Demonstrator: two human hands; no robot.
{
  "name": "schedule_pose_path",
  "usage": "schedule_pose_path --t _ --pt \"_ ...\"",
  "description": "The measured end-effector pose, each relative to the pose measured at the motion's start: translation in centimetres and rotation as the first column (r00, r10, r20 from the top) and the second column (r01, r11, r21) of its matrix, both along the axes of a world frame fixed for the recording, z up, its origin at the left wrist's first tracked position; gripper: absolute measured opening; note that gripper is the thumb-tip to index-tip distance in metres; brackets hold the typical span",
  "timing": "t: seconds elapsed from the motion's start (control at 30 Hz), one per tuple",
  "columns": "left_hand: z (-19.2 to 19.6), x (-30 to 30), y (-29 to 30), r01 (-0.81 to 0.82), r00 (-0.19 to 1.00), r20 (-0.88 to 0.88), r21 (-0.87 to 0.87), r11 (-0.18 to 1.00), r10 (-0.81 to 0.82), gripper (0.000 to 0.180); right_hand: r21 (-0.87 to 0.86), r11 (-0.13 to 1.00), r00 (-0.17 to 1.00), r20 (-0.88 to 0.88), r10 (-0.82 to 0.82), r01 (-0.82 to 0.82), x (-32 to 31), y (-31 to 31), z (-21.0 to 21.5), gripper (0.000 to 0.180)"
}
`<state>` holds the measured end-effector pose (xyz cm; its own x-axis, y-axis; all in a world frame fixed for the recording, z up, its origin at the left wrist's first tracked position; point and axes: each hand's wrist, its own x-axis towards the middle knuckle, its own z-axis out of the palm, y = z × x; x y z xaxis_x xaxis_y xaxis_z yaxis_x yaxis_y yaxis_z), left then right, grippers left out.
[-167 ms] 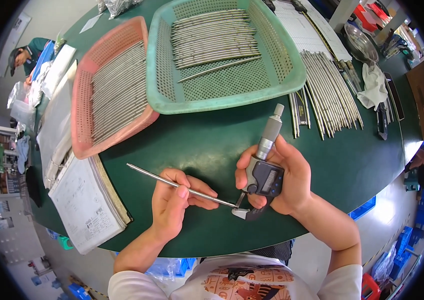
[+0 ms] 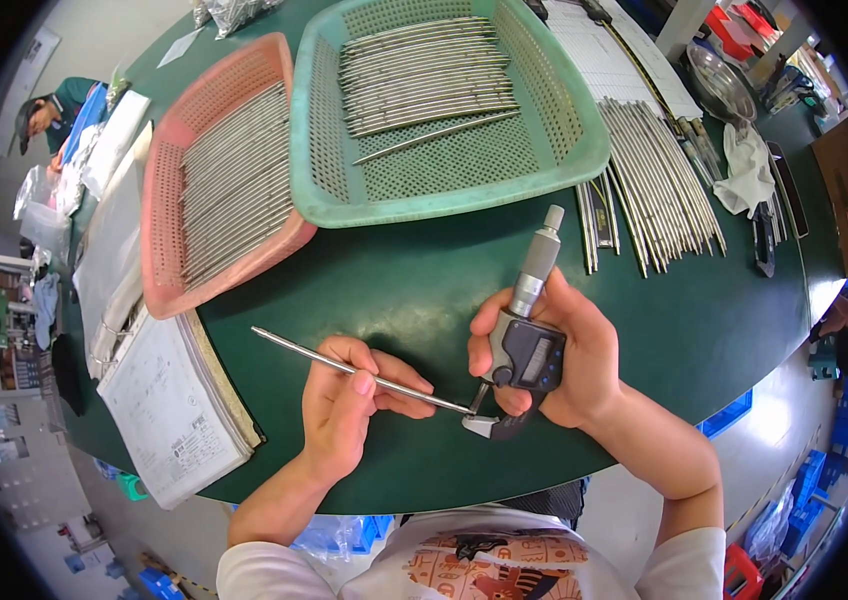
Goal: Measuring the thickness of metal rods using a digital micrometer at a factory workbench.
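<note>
Pinched between the thumb and fingers of my left hand (image 2: pixel 342 415) is a slim metal rod (image 2: pixel 289 344), tilted down to the right. Its right end sits in the jaw gap of a digital micrometer (image 2: pixel 529 350). My right hand (image 2: pixel 589 365) wraps round the micrometer's dark frame, its thimble pointing up and away. The small display faces up, too small to read. Whether both measuring faces touch the rod, I cannot tell.
A green basket (image 2: pixel 454 208) and a pink basket (image 2: pixel 159 240), both holding metal rods, stand beyond my hands. More rods (image 2: pixel 659 190) lie in a row at the right, near a white cloth (image 2: pixel 746 172). An open binder (image 2: pixel 179 410) lies left. A person (image 2: pixel 54 110) is at the far left.
Hardly anything differs. The whole view has shifted very slightly, while both hands, the rod and the micrometer keep their places relative to each other.
</note>
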<state>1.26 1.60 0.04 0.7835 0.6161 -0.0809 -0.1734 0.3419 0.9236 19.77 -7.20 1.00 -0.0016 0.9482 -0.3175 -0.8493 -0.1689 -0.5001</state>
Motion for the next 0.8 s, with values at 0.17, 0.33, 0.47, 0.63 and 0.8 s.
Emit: schedule_pose_path --t 0.17,0.33,0.47,0.63,0.8 --pt "0.07 -0.01 0.01 -0.001 1.000 0.002 0.000 1.000 0.001 0.013 -0.029 1.000 1.000 0.012 -0.002 0.002 -0.06 0.01 0.10 0.060" --pt "0.16 0.03 0.00 -0.015 1.000 0.004 0.013 1.000 0.015 0.013 -0.030 1.000 1.000 0.025 0.003 -0.003 -0.09 -0.02 0.08 0.060" --pt "0.10 0.05 0.05 -0.013 1.000 0.005 0.011 1.000 0.013 0.013 -0.027 1.000 0.999 0.032 -0.002 0.003 -0.01 0.00 -0.03 0.059" --pt "-0.02 0.04 0.13 -0.008 1.000 0.001 -0.004 1.000 0.008 0.013 -0.030 0.999 0.999 0.043 -0.024 0.025 -0.02 0.08 -0.01 0.059" --pt "0.21 0.14 0.11 -0.016 1.000 0.002 -0.041 0.999 0.016 0.013 -0.032 0.999 0.999 0.041 -0.024 0.025 -0.03 0.01 0.25 0.058"
